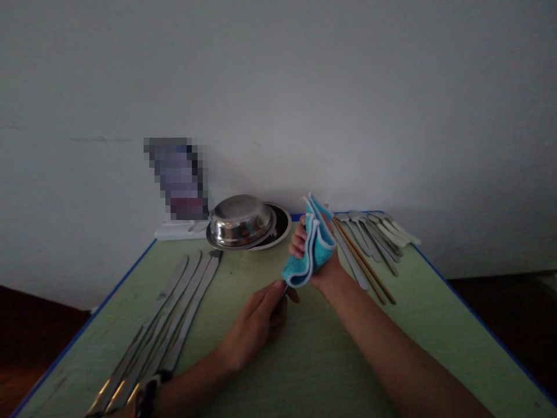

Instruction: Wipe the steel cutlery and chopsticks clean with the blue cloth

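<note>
Cloth, blue, one point(322, 253): lay folded in the right hand point(325, 271), right of the upturned steel bowl point(241, 222); fingers were clamped around it, seemingly to press it on a thin utensil point(285, 288), largely hidden. Left hand point(259, 313), nearer than the bowl: fingers pinched the utensil's end, probably for steadiness. Long metal cutlery point(196, 305), nearer-left of the bowl, and chopsticks point(365, 261), right of it, lay lengthwise, presumably for reach.

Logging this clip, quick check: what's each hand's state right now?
Left hand: closed, holding a thin utensil, mostly hidden.
Right hand: closed, holding a folded blue cloth.
</note>
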Demonstrator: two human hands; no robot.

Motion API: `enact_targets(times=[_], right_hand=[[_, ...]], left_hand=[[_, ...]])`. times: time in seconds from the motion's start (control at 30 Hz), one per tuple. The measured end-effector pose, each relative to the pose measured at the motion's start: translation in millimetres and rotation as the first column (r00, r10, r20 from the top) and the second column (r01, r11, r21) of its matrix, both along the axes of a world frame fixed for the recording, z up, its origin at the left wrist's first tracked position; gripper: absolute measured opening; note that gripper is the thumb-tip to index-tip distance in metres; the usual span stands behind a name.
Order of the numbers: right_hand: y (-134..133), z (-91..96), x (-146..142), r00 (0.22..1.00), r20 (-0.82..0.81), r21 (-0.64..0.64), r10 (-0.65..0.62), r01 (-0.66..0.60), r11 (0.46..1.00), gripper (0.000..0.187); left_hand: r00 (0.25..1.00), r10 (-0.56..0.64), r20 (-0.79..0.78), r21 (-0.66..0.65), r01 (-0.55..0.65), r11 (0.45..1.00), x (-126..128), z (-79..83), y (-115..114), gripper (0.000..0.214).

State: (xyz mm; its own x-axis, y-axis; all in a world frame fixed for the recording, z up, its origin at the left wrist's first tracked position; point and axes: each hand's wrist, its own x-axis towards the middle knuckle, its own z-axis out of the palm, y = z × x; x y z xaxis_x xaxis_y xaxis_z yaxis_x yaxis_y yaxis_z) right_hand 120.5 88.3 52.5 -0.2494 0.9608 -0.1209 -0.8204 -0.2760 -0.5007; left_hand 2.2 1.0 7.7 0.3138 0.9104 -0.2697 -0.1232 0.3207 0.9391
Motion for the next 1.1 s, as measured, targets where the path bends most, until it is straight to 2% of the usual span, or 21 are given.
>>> enact_targets(times=[0.17, 0.3, 0.4, 0.5, 0.63, 0.73, 0.83, 0.93, 1.1], right_hand=[[10, -7.1, 12, 0.992, -0.110, 0.206, 0.066, -0.042, 0.978, 0.037], [14, -11.3, 13, 0.973, -0.162, 0.360, 0.163, -0.096, 0.928, 0.038], [16, -10.2, 14, 0.965, -0.195, 0.433, 0.175, -0.076, 0.898, 0.038], [16, -7.9, 16, 0.965, -0.209, 0.437, 0.159, -0.054, 0.898, 0.039], [13, -6.0, 19, 0.975, -0.194, 0.371, 0.109, -0.030, 0.928, 0.038], [12, -4.2, 23, 0.983, -0.170, 0.323, 0.067, -0.008, 0.946, 0.034], [15, -2.2, 27, 0.990, -0.138, 0.306, 0.032, 0.012, 0.952, 0.030], [18, -2.2, 30, 0.991, -0.133, 0.315, 0.016, 0.027, 0.949, 0.030], [18, -5.6, 27, 0.990, -0.139, 0.308, 0.026, 0.018, 0.951, 0.036]], left_hand=[[0.996, -0.091, -0.009, 0.000, 0.091, 0.996, -1, 4.5, -1, 0.050], [0.991, -0.126, -0.040, -0.026, 0.125, 0.992, -1, 5.0, -1, 0.052], [0.985, -0.167, -0.038, -0.027, 0.166, 0.986, -1, 3.2, -2, 0.052], [0.986, -0.150, -0.075, -0.027, 0.149, 0.989, -3, 1.0, -4, 0.051], [0.985, -0.031, -0.168, 0.010, 0.034, 0.999, -2, 1.3, -7, 0.035], [0.985, 0.033, -0.167, 0.028, -0.028, 0.999, 1, 4.5, -9, 0.033], [0.985, -0.004, -0.173, 0.060, 0.015, 0.998, 4, 7.8, -11, 0.042], [0.982, -0.047, -0.183, 0.119, 0.070, 0.990, 5, 8.2, -12, 0.042], [0.989, -0.062, -0.132, 0.099, 0.076, 0.992, 4, 4.4, -9, 0.042]])
